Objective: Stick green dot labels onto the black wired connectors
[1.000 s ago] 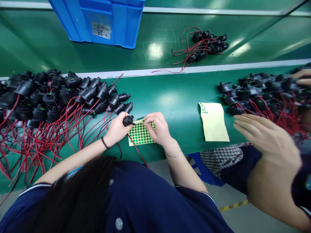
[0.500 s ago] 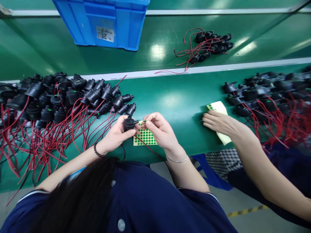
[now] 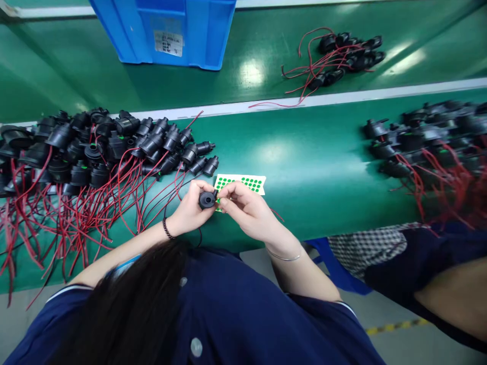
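Note:
My left hand (image 3: 188,210) grips a small round black part (image 3: 207,199) with a red wire, held just above the near edge of the green bench. My right hand (image 3: 247,208) meets it from the right, thumb and forefinger pinched at the part's rim with a bit of green sticker between them. Just beyond my fingers lies a yellow sheet of green dot stickers (image 3: 243,182) on the bench. A large pile of the same black parts with red wires (image 3: 95,147) lies to the left of my left hand.
A second pile of black parts (image 3: 429,142) lies at the right. On the far belt stand a blue crate (image 3: 167,30) and a small bundle of wired parts (image 3: 346,56). A co-worker's arm (image 3: 456,299) and checked cloth (image 3: 365,243) are at the lower right.
My hands drew together and lifted the black part off the sticker sheet, toward me. The co-worker's hand pulled back from the bench, and their pale yellow sheet is out of sight.

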`<act>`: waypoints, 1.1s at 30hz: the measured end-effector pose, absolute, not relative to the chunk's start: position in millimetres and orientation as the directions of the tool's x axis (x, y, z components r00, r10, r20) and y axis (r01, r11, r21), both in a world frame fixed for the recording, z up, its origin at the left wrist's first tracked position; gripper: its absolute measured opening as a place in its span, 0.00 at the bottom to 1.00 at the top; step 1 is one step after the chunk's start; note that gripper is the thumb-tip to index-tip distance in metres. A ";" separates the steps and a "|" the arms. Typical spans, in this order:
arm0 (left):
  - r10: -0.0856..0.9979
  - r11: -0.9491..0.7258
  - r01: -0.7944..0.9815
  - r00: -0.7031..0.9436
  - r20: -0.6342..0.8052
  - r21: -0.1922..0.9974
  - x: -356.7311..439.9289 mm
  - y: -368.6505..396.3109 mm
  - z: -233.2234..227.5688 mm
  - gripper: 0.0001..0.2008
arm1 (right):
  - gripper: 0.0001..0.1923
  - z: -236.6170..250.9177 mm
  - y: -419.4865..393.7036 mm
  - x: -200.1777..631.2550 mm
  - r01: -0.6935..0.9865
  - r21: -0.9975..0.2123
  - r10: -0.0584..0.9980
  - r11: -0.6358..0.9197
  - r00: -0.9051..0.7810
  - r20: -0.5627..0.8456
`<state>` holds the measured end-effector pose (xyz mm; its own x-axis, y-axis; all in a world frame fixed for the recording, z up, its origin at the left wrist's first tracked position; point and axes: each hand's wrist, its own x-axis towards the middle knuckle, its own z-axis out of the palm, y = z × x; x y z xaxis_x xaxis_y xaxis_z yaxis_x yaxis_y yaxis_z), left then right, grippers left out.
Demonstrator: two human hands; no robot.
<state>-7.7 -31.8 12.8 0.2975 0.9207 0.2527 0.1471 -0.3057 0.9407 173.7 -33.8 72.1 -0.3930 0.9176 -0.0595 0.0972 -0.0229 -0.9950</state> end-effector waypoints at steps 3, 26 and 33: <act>0.907 -0.357 0.165 0.298 0.299 0.919 -8.6 -32.0 6.6 0.19 | 0.04 68.4 -34.3 173.1 0.095 -0.995 0.915 -0.009 -0.401 -0.046; 0.803 -0.580 0.226 0.318 0.504 0.782 -6.5 -27.9 5.9 0.16 | 0.11 67.9 -32.0 172.5 0.118 -0.984 0.912 -0.134 -0.373 -0.169; 0.778 -0.623 0.234 0.287 0.559 0.746 -0.6 -33.8 7.3 0.18 | 0.12 65.3 -35.2 167.3 0.068 -0.987 0.939 -0.144 -0.305 -0.158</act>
<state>-0.6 -33.8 7.3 0.2869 0.7779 0.5591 0.2343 -0.6229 0.7464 167.3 -35.2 65.3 -0.3047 0.9392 -0.1581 0.0676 -0.1442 -0.9872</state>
